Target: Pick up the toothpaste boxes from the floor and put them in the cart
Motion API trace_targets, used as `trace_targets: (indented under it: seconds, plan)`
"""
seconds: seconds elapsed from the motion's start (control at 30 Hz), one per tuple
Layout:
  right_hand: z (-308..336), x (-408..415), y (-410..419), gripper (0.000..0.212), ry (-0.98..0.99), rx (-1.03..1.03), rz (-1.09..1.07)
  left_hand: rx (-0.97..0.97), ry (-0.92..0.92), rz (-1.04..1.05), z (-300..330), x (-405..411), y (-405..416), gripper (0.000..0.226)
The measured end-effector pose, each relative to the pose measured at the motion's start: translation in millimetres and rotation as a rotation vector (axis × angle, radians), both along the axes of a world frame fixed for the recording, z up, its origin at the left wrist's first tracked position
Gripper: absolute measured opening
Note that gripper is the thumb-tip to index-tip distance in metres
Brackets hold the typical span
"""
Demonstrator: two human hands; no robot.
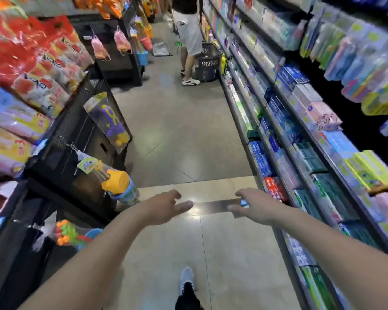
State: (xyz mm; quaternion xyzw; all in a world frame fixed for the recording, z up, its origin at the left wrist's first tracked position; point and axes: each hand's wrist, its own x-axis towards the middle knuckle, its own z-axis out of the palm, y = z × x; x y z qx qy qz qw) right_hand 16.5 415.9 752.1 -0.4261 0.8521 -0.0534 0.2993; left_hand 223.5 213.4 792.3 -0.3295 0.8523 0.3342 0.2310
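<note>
Here both arms reach forward over the floor: left hand fingers loose and apart, holding nothing; right hand fingers spread, with a small blue item at the fingertips, hold unclear. Toothpaste boxes sit packed on the right shelves, none visible loose on the floor. Far down the aisle a dark basket, contents not readable, stands beside another person.

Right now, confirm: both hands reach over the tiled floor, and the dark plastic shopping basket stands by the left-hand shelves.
Not the left: the head view shows the dark plastic shopping basket by the right-hand shelves. The left hand and right hand do reach over the tiled floor.
</note>
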Motion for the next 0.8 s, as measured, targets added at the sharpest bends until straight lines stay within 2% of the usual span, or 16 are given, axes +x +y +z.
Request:
trace_targets:
  seconds: [0.13, 0.3, 0.47, 0.57, 0.6, 0.7, 0.73, 0.8]
  plan:
    - [-3, -30, -61, 0.082, -0.003, 0.028, -0.069, 0.037, -0.024, -0.05, -7, -47, -77, 0.076]
    - [-4, -73, -96, 0.082, -0.016, 0.01, -0.201, 0.031, -0.036, -0.181, -7, -129, -137, 0.077]
    - [-7, -129, -101, 0.089, 0.038, 0.034, -0.268, 0.076, -0.03, -0.32, -13, -213, -150, 0.078]
    - [-16, -167, -97, 0.11, 0.029, 0.031, -0.32, 0.087, -0.04, -0.38, -17, -264, -151, 0.076]
    - [-20, -182, -94, 0.109, 0.017, 0.029, -0.343, 0.092, -0.043, -0.394, -17, -282, -151, 0.076]
    - [-22, -222, -92, 0.087, -0.027, 0.043, -0.411, 0.111, -0.05, -0.409, -17, -332, -153, 0.077]
    - [-23, -235, -92, 0.089, -0.033, 0.053, -0.416, 0.103, -0.054, -0.422, -16, -348, -155, 0.078]
    - [-21, -260, -96, 0.106, -0.048, 0.06, -0.436, 0.085, -0.068, -0.447, -13, -378, -160, 0.079]
